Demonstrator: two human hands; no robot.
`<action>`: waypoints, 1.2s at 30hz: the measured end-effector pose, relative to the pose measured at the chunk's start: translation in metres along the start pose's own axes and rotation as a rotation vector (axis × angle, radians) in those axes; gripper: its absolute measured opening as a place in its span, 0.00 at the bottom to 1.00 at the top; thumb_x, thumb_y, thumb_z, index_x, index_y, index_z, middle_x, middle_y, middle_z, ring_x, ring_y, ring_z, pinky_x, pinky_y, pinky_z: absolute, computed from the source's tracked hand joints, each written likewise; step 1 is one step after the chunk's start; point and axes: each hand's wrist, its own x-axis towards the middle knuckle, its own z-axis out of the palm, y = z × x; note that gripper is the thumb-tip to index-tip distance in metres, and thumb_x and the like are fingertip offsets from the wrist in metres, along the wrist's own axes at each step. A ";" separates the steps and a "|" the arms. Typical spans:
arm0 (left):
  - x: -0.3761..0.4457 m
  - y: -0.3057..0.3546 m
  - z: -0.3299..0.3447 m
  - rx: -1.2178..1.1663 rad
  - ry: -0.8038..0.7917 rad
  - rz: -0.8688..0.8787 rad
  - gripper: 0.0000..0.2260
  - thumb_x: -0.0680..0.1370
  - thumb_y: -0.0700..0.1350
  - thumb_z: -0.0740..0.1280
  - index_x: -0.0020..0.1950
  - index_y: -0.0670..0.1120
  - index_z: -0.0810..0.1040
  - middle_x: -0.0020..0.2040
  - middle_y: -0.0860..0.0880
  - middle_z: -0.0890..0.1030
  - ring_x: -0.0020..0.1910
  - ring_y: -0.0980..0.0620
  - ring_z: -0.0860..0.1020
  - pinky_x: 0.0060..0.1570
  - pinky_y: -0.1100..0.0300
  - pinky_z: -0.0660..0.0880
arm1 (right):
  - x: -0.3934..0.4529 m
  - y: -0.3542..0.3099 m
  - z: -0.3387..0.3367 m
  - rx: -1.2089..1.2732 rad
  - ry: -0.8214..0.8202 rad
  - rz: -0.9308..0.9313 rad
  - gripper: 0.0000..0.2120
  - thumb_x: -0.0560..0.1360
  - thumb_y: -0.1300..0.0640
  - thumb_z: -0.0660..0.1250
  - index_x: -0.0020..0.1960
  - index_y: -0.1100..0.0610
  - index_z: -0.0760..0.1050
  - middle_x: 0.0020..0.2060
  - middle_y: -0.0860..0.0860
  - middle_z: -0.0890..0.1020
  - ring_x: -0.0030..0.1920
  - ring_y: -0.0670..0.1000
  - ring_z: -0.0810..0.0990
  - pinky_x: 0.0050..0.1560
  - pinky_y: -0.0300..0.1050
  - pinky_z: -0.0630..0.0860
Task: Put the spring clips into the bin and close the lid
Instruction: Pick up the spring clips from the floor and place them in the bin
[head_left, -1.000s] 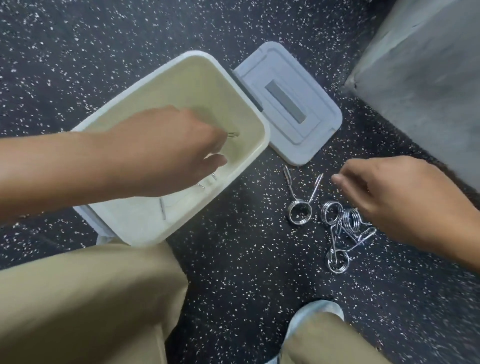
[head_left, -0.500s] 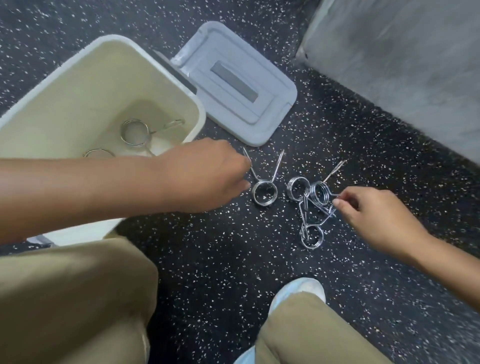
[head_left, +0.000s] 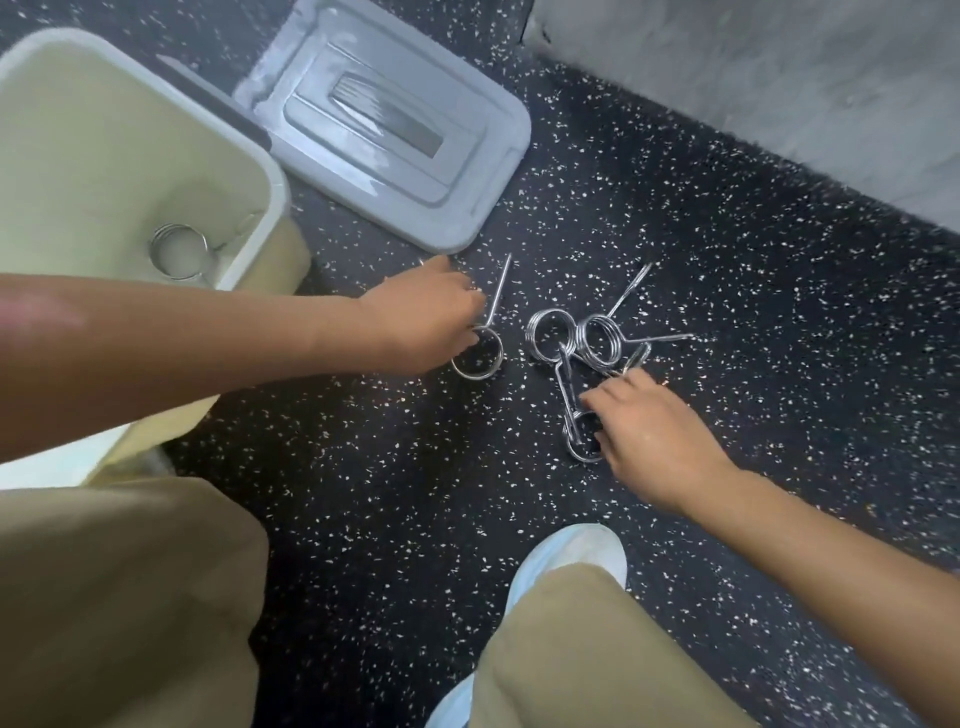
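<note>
A cream bin (head_left: 249, 156) stands open at the upper left with one steel spring clip (head_left: 176, 252) lying inside. Its grey lid (head_left: 384, 130) lies flat on the floor beside it. My left hand (head_left: 421, 322) is closed around the handles of a single spring clip (head_left: 480, 353) on the floor. To the right lies a tangle of three spring clips (head_left: 576, 338). My right hand (head_left: 654, 431) rests on the nearest clip (head_left: 582, 441) of that tangle, fingers curled on its coil and handles.
The floor is dark speckled rubber (head_left: 727, 260). A grey concrete block or wall (head_left: 779, 93) rises at the upper right. My knees in tan trousers (head_left: 119, 597) and a light blue shoe (head_left: 571, 556) fill the lower part of the view.
My left hand left the bin and closed on the single clip on the floor. My right hand slid down from the tangle's upper clips onto its nearest clip.
</note>
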 end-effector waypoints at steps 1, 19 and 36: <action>0.004 0.001 0.002 0.005 -0.020 -0.016 0.14 0.81 0.54 0.63 0.55 0.45 0.79 0.51 0.47 0.81 0.55 0.45 0.74 0.59 0.49 0.72 | 0.002 0.000 0.003 -0.057 -0.012 -0.017 0.17 0.75 0.59 0.67 0.64 0.55 0.76 0.56 0.50 0.81 0.58 0.54 0.73 0.55 0.48 0.74; -0.009 0.005 0.003 0.081 -0.056 -0.141 0.12 0.76 0.52 0.65 0.41 0.43 0.75 0.36 0.47 0.79 0.39 0.42 0.77 0.43 0.54 0.68 | -0.019 -0.004 0.039 -0.144 -0.013 0.109 0.16 0.61 0.61 0.79 0.40 0.56 0.73 0.30 0.51 0.76 0.28 0.55 0.76 0.38 0.49 0.63; -0.103 -0.001 -0.051 -0.213 0.152 -0.086 0.18 0.75 0.67 0.60 0.36 0.56 0.62 0.32 0.57 0.71 0.30 0.61 0.68 0.38 0.55 0.65 | -0.041 -0.058 -0.034 0.440 0.339 0.224 0.04 0.78 0.58 0.69 0.47 0.56 0.74 0.26 0.38 0.68 0.29 0.38 0.63 0.41 0.44 0.57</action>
